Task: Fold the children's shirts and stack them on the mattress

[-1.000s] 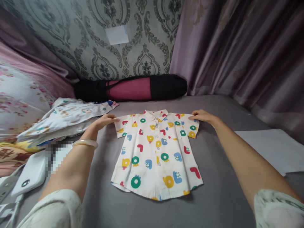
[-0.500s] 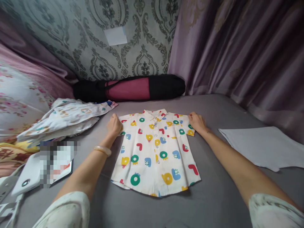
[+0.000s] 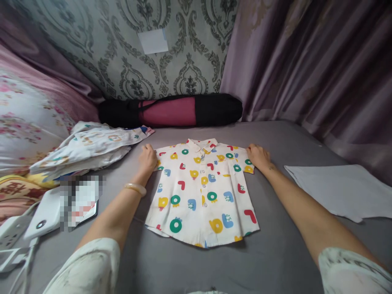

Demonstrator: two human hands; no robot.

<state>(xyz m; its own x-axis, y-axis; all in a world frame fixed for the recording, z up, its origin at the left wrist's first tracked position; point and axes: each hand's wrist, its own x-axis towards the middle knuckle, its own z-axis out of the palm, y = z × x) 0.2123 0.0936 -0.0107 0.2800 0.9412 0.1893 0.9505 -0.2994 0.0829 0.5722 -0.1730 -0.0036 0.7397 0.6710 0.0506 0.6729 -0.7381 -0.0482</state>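
A short-sleeved white shirt [image 3: 200, 192] with red, green, yellow and blue prints lies spread face up on the grey sheet, its collar pointing away from me. The front shows a row of buttons. At the shirt's left sleeve edge, my left hand [image 3: 148, 158] is closed on the cloth, with a pale bangle on that wrist. On the opposite side my right hand [image 3: 258, 157] pinches the other sleeve near its outer top corner. Both arms are stretched forward, and the fingertips are partly hidden.
A black and maroon long bag [image 3: 167, 112] lies along the wall. Printed clothes [image 3: 94, 143] are piled at left, near a white power bank [image 3: 44, 216] and a power strip [image 3: 14, 230]. Folded white cloth [image 3: 339, 190] lies at right on the grey sheet [image 3: 275, 261].
The view has shifted slightly, so things sit a little further right. Both hands stay at the sleeves, and the shirt lies much as before. A pale edge now shows at the bottom.
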